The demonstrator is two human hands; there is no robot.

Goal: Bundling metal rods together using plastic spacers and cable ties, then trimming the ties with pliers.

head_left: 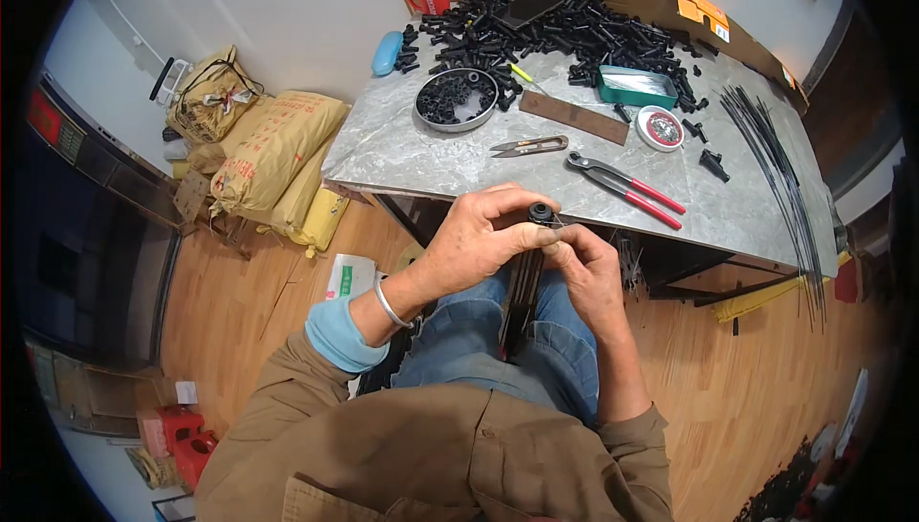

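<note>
Over our lap, left hand (479, 235) and right hand (586, 268) close fingers on a black round cap (542, 212) atop dark rods (522, 297), before a grey marble table (402, 154) on wooden floor (239, 302).

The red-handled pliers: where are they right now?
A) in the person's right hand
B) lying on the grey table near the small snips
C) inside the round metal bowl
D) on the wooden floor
B: the red-handled pliers lie on the grey table, right of the small snips, while both hands are busy at a small black part.
</note>
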